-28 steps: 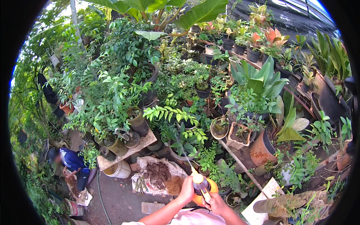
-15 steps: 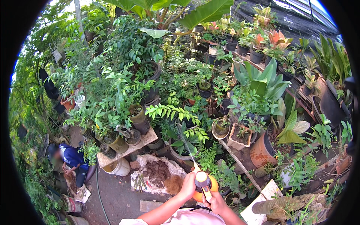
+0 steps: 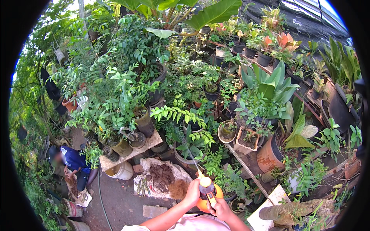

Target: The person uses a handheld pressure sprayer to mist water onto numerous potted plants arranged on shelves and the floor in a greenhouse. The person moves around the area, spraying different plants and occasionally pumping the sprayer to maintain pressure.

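An orange pump sprayer (image 3: 218, 191) with a pale yellow pump knob is in front of my body, its nozzle directed away from me. A thin line of spray appears to leave the nozzle toward a potted green plant (image 3: 186, 145). My left hand (image 3: 192, 192) is closed on the sprayer's left side, near its neck. On the near side, my right hand (image 3: 219, 209) is wrapped round the yellow handle. Parts of the fingers and the sprayer's lower body are hidden.
A white sack (image 3: 140, 181) bearing dark soil (image 3: 160, 177) and a brown fibre clump (image 3: 179, 189) lies on the ground. Potted plants crowd a board (image 3: 144, 147) at left and shelves at right. A person in blue (image 3: 73, 159) crouches at far left. A hose (image 3: 101, 196) crosses the ground.
The sprayer and both hands have shifted very slightly to the left. Both hands keep their hold, and the spray line now falls a little further left.
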`<act>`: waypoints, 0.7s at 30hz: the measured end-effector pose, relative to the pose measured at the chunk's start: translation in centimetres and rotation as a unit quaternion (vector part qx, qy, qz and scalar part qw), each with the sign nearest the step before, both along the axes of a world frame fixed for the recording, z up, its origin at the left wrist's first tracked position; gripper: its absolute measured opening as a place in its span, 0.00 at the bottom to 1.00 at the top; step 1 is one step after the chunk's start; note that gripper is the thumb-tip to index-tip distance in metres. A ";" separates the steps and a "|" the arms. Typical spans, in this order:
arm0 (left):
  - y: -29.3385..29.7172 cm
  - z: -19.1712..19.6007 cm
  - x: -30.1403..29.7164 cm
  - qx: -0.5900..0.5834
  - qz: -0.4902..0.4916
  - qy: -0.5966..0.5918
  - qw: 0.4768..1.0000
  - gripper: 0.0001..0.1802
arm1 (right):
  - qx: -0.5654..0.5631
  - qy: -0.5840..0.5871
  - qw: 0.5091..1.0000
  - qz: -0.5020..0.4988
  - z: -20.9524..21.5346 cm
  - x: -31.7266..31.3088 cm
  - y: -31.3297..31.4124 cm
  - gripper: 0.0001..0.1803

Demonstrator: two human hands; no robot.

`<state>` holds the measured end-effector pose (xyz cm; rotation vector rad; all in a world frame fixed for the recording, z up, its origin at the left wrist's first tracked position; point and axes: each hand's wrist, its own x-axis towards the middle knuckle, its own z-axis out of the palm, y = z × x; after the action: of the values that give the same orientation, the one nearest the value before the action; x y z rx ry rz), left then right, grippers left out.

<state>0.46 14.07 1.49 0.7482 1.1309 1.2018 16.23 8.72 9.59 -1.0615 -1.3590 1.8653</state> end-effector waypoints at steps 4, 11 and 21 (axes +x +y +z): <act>0.0 0.9 -0.1 0.026 0.004 0.005 1.000 0.26 | 0.033 -0.026 0.999 0.004 0.0 -0.1 -0.1 0.18; -0.8 2.4 -0.7 0.040 -0.012 -0.066 0.997 0.25 | 0.023 -0.005 1.000 0.008 0.0 -0.3 -0.4 0.18; -1.3 1.1 -1.4 0.029 -0.016 -0.014 0.999 0.25 | 0.009 0.008 1.000 -0.005 -0.5 -1.1 -1.7 0.17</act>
<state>-0.97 12.73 2.62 0.7881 1.0606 1.2193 15.11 7.05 9.10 -1.0413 -1.3567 1.8474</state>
